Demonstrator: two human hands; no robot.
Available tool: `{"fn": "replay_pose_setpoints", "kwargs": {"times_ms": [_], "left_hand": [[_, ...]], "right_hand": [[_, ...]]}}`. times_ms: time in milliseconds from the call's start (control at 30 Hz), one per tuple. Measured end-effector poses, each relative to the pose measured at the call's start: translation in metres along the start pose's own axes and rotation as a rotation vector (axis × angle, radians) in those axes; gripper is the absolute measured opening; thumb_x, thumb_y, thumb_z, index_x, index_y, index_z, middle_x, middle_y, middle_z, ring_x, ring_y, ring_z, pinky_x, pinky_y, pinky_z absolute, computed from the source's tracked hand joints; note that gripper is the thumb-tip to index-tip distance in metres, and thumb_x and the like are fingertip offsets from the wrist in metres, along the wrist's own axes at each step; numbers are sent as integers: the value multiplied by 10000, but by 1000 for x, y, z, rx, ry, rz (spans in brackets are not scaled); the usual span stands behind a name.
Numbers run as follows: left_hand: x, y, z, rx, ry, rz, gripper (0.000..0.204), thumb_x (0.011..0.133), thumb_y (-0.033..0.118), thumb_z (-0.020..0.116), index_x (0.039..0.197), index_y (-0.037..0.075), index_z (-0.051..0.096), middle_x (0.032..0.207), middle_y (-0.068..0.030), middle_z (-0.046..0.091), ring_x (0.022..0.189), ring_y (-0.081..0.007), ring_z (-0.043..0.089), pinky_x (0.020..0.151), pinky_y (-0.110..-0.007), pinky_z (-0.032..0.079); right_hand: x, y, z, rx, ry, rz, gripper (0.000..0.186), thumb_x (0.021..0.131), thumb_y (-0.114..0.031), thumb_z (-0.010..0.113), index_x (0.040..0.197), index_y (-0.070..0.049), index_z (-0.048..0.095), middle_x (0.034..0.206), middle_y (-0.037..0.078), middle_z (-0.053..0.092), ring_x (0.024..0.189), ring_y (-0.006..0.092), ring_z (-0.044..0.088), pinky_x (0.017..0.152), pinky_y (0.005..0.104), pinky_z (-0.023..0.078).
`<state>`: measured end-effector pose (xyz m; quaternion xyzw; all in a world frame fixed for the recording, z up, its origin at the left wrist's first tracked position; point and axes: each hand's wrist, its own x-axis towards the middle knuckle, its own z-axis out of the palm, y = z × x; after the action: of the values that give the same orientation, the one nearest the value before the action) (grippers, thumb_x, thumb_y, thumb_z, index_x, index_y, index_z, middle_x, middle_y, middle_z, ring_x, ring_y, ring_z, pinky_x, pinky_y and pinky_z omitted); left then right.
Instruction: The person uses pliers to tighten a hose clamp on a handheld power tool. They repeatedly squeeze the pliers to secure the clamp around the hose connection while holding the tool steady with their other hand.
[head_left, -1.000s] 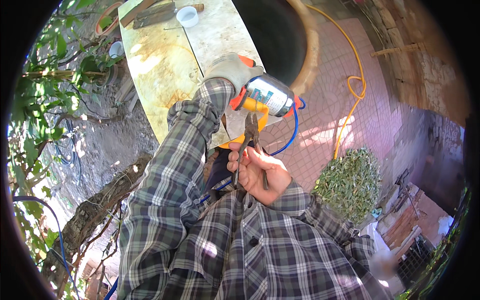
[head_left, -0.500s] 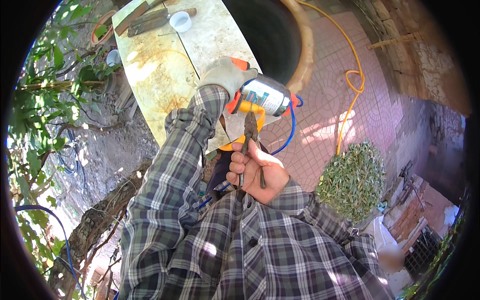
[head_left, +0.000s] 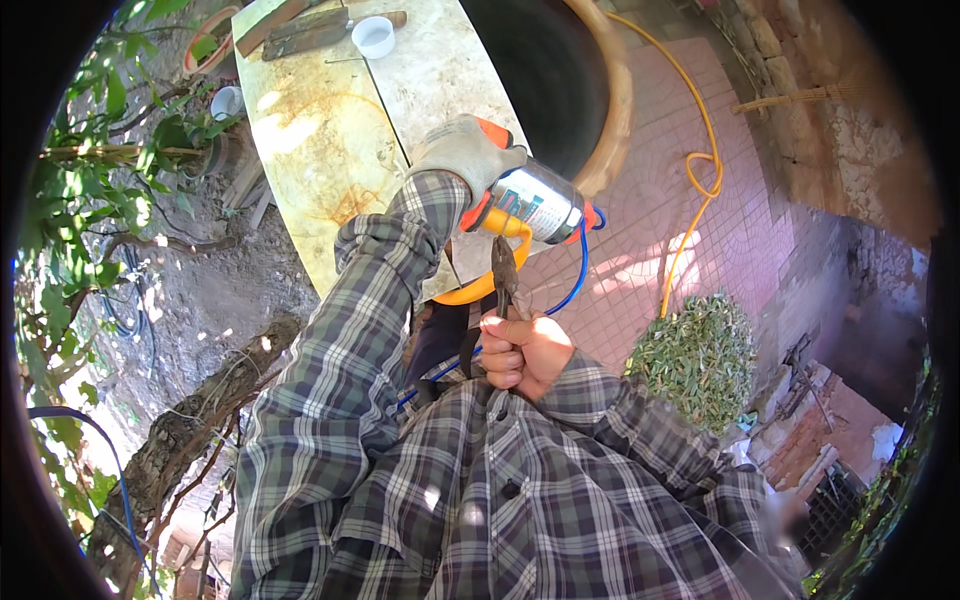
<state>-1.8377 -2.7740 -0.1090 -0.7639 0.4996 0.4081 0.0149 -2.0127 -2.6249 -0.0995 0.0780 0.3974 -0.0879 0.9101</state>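
My left hand (head_left: 462,152), in a grey work glove, is closed around one end of a silver cylindrical pump (head_left: 537,203) with orange end caps, held tilted over the board's near corner. A yellow hose (head_left: 470,293) joins the pump by that end and curves down toward me. A blue cord (head_left: 580,275) hangs from the far end cap. My bare right hand (head_left: 527,352) grips dark, worn pliers (head_left: 505,275); its fingers hide the handles. The pliers' jaws point up, right beside the hose; whether they touch it I cannot tell.
A stained board (head_left: 310,150) bears a white cup (head_left: 373,37) and a wooden-looking block (head_left: 305,35). Beyond it stands a large round dark vessel with a thick tan rim (head_left: 612,90). A yellow cord (head_left: 700,190) and a leaf pile (head_left: 697,360) lie on the tiles at right.
My right hand has shut its fingers around the pliers' handles, which were spread and visible before. The jaws sit slightly lower in the picture. My left hand still holds the pump.
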Motion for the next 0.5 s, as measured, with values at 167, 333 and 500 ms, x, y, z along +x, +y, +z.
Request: {"fn": "replay_pose_setpoints", "kwargs": {"times_ms": [167, 333, 500], "left_hand": [[2, -12, -4, -11, 26, 73, 715, 718, 569, 676, 1064, -56, 644, 1002, -258, 673, 937, -358, 668, 858, -405, 512], [1, -6, -8, 28, 87, 103, 599, 727, 552, 678, 945, -4, 714, 965, -236, 685, 907, -350, 672, 849, -396, 514], [7, -5, -5, 140, 84, 186, 558, 733, 528, 675, 918, 4, 724, 932, -238, 690, 889, -344, 678, 824, -394, 517]], "right_hand": [[-4, -15, 1, -436, 234, 69, 168, 986, -184, 529, 856, -111, 452, 626, -61, 332, 471, 41, 250, 411, 228, 235], [22, 2, -52, -2100, 443, -275, 221, 871, -129, 603, 1038, -1, 535, 749, 157, 635, 639, 303, 642, 505, 440, 480], [15, 22, -79, -1880, 451, -161, 238, 891, -228, 583, 1029, -34, 593, 893, 237, 651, 868, 419, 641, 740, 511, 492]]}}
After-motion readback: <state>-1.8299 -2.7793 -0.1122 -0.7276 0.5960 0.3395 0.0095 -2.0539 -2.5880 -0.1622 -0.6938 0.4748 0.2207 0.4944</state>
